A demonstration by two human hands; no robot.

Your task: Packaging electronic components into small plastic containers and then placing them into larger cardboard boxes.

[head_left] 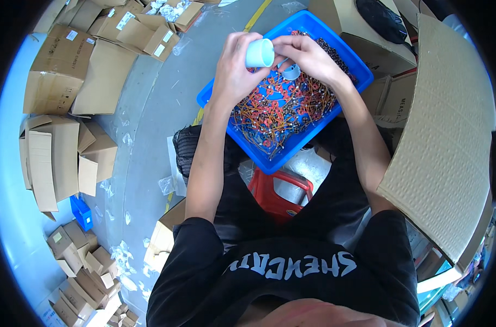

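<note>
My left hand [233, 65] grips a small pale blue roll of tape [260, 53], held above a blue plastic tray [219, 88]. My right hand [308, 54] touches the roll's edge with its fingertips, and a loose curl of pale tape [291, 71] hangs just under it. The tray rests on my lap and is filled with several small parts with orange and red wires [280, 109].
Flattened and open cardboard boxes [63, 147] lie on the grey floor at the left. A large cardboard sheet [444, 141] leans at the right. A red plastic stool [278, 191] sits under the tray. More boxes [150, 27] stand at the far side.
</note>
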